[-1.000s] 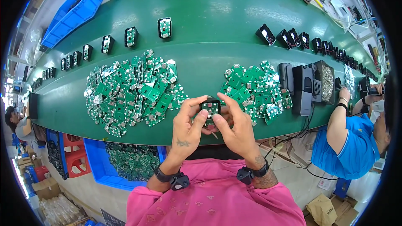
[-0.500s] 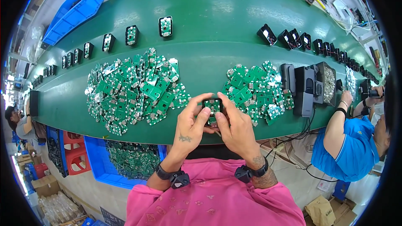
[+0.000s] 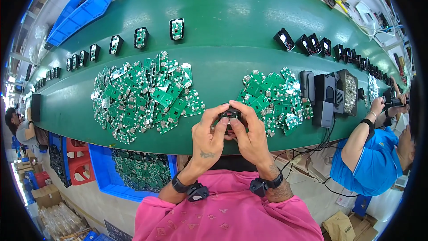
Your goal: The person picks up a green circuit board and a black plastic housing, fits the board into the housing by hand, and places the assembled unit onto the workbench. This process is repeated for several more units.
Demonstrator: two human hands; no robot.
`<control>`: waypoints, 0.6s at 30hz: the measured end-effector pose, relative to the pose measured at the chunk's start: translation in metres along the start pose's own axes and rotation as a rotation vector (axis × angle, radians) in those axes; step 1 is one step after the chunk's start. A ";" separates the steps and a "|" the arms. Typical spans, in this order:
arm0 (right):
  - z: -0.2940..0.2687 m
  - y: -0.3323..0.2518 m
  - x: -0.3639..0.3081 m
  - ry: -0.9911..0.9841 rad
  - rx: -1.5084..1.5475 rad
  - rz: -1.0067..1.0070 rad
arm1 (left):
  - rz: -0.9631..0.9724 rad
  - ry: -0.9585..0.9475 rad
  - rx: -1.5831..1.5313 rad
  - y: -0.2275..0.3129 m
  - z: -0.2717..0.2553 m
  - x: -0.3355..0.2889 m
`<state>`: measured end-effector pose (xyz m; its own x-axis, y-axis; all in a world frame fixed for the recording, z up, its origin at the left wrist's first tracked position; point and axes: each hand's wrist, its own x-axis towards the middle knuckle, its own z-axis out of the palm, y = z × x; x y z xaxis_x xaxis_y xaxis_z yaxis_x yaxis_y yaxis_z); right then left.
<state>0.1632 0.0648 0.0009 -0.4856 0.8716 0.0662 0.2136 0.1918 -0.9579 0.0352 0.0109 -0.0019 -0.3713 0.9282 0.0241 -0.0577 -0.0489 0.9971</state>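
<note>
Close in front of me, at the near edge of the green bench, both hands grip one small black plastic housing (image 3: 230,114). My left hand (image 3: 207,137) wraps its left side, and my right hand (image 3: 251,135) wraps its right. Both thumbs press side by side on its face, and the forefingers meet over its far end. My fingers cover most of it, so the circuit board inside hardly shows. A large heap of green circuit boards (image 3: 147,96) lies left of my hands. A smaller heap of boards (image 3: 269,96) lies just to their right.
Board-filled black housings (image 3: 141,38) line the bench's far left; black housings with wires (image 3: 306,44) line the far right. A grey device (image 3: 325,98) stands beside the right heap. A blue crate (image 3: 101,169) of boards sits below the bench. A co-worker in blue (image 3: 368,160) works at right.
The housing has tilted in my hands, so its board shows less than before. My thumbs have moved together onto its face. The right-hand co-worker's arms have shifted.
</note>
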 end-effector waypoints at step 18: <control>0.019 0.031 0.260 0.068 -0.437 0.033 | 0.040 0.062 0.278 -0.026 -0.022 -0.012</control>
<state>0.0272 0.2882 -0.0169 -0.4188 0.9054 0.0699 0.5738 0.3234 -0.7524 0.0208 -0.0067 -0.0295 -0.4241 0.9030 0.0683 0.2118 0.0256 0.9770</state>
